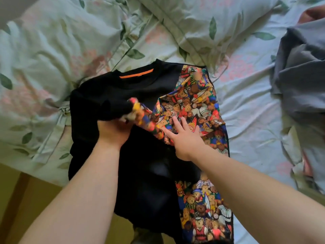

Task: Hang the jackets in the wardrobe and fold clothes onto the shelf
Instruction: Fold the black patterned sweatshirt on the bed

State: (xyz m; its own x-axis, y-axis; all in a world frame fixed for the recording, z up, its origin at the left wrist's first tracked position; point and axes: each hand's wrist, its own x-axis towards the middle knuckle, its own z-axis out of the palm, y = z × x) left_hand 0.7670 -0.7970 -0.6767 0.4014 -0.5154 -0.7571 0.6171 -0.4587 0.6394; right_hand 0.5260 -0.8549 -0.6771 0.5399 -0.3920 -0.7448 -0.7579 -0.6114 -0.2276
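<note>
Both arms are extended: the sweatshirt sleeve (142,111) is gripped by the left hand (112,132), pressed by the right hand (186,140), fingers (175,122) straight.

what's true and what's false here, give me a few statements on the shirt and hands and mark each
1. The shirt lies on the bed. True.
2. The right hand lies flat, fingers straight, on the bear-print sleeve. True.
3. The left hand is empty. False: it grips the bunched end of the sleeve.
4. The collar tape is green. False: it is orange.
5. A grey garment lies on the bed to the right of the shirt. True.
</note>
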